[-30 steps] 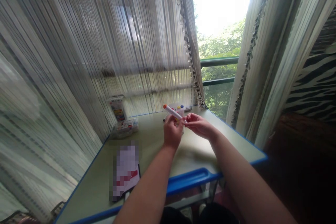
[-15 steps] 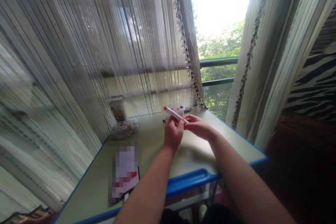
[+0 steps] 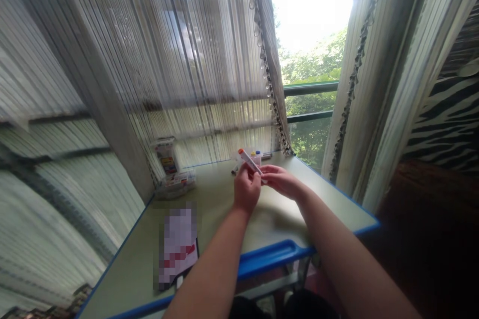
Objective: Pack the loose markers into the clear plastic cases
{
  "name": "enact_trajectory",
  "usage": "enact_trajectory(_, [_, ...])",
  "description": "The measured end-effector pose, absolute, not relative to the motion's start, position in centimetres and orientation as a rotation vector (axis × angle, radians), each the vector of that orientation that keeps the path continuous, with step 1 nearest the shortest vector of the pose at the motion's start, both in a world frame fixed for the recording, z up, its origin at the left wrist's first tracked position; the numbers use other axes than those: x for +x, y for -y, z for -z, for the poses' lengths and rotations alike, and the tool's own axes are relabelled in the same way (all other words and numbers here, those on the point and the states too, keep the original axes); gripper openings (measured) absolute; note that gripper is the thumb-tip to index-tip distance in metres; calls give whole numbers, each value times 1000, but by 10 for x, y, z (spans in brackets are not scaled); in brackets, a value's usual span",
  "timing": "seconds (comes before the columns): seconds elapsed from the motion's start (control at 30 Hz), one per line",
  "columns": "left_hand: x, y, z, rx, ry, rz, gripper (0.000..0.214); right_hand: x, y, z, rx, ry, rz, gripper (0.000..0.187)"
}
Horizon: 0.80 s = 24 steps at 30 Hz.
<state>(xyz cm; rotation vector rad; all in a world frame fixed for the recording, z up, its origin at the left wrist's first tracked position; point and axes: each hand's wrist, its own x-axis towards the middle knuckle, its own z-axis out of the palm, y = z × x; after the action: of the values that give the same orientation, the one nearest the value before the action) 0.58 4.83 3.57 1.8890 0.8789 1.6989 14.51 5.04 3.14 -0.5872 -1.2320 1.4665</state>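
Observation:
A white marker (image 3: 251, 161) with an orange-red end is held above the table, tilted with that end up and to the left. My left hand (image 3: 247, 191) is closed around its middle. At its lower end, the fingers of my right hand (image 3: 279, 180) pinch the marker. Just behind my hands stands a clear holder (image 3: 258, 159) with a yellow-topped and a blue-topped marker in it; my fingers and the held marker hide part of it. A dark marker (image 3: 266, 156) lies beside the holder.
The pale table (image 3: 213, 194) has a blue edge and a blue pen groove (image 3: 267, 259) at its front. At the back left are a clear plastic box (image 3: 177, 183) and an upright clear container (image 3: 165, 155). A blurred-out sheet (image 3: 178, 244) lies at the left. String curtains (image 3: 202, 60) hang behind.
The marker has turned to a steeper tilt in my hands, its orange-red end shifting slightly right and up. My hands stay in nearly the same place.

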Motion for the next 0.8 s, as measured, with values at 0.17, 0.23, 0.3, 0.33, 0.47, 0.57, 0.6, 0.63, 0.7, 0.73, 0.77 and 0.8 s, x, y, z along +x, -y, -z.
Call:
enact_trajectory(0.17, [5,-48,-35,1877,-899,-1688,22,144,-50,-30,-609,1261,-1444,27])
enact_trajectory(0.23, [4,-48,-35,1893,-941,-1705,20,144,-50,-31,-602,1268,-1426,27])
enact_trajectory(0.3, [4,-48,-34,1914,-991,-1729,17,143,-49,-31,-593,1265,-1415,27])
enact_trajectory(0.33, [4,-49,-33,1921,-1008,-1738,16,142,-49,-32,-595,1261,-1416,27])
enact_trajectory(0.47, [5,-51,-31,1958,-1020,-1759,16,143,-48,-34,-642,1222,-1386,24])
enact_trajectory(0.57, [3,-51,-29,2072,-1051,-1765,13,145,-50,-36,-646,1114,-1271,18])
enact_trajectory(0.6, [3,-51,-29,2126,-1058,-1761,11,147,-50,-37,-635,1073,-1229,16])
enact_trajectory(0.63, [2,-50,-29,2182,-1061,-1754,8,148,-50,-38,-623,1035,-1191,15])
enact_trajectory(0.7, [2,-49,-28,2278,-1054,-1723,6,150,-50,-39,-603,980,-1127,14])
enact_trajectory(0.73, [3,-48,-28,2305,-1053,-1700,8,150,-50,-40,-591,964,-1111,14])
enact_trajectory(0.77, [3,-47,-29,2317,-1057,-1675,10,150,-49,-40,-576,960,-1110,14])
enact_trajectory(0.8, [4,-47,-29,2315,-1064,-1646,11,150,-48,-41,-557,971,-1126,14])
